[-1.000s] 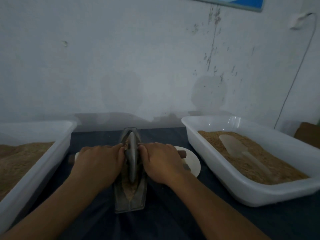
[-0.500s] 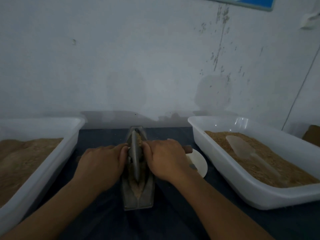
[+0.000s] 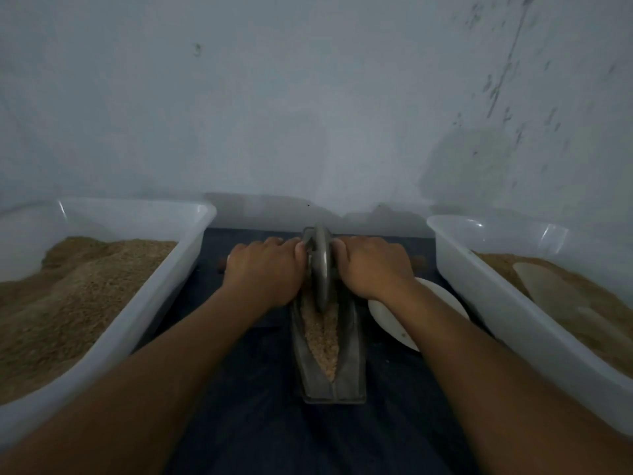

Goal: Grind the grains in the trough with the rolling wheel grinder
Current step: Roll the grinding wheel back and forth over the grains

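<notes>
A narrow dark metal trough (image 3: 352,365) lies lengthwise on the dark table, with tan grains (image 3: 323,337) in its groove. The grey rolling wheel (image 3: 320,265) stands upright at the trough's far end. My left hand (image 3: 263,272) grips the wheel's axle handle on the left, and my right hand (image 3: 370,269) grips the handle on the right. The wooden handle ends (image 3: 222,265) poke out past both hands. The far part of the groove is hidden by the wheel and my hands.
A white plastic tub (image 3: 164,296) heaped with tan grain stands on the left. Another white tub (image 3: 479,286) on the right holds tan meal and a pale scoop (image 3: 548,289). A white plate (image 3: 394,320) lies under my right wrist. The wall is close behind.
Both hands have pushed the wheel away from me, from the middle of the trough to its far end. More grain now shows in the near part of the groove.
</notes>
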A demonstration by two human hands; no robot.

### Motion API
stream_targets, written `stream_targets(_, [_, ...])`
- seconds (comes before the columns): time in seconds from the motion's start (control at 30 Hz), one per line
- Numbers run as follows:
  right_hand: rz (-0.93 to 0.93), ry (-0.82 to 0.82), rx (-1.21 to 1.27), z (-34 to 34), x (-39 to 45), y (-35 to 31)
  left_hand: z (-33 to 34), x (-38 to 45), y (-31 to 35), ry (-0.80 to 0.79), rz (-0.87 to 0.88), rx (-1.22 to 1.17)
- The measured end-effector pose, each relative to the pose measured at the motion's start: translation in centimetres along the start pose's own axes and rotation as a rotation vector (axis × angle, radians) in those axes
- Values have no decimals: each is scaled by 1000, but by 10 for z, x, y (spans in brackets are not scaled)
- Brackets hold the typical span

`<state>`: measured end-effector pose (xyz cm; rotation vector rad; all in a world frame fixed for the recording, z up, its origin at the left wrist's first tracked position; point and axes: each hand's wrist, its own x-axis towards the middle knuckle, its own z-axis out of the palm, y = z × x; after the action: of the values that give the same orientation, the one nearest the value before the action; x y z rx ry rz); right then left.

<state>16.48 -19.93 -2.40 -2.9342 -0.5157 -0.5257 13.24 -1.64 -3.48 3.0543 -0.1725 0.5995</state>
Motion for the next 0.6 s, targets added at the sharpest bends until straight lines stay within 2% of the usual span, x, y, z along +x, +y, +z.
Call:
stream_targets(0.13, [61,-102,45,0,7,7,-8,13,9,3,-6,97])
stream_targets(0.37, [14,7,-35,0,-1,-3,-2,2,2,7,-24,38])
stream_targets(0.6, [-1,28,8,-4,-32,-2,-12,-18,14,73,15,97])
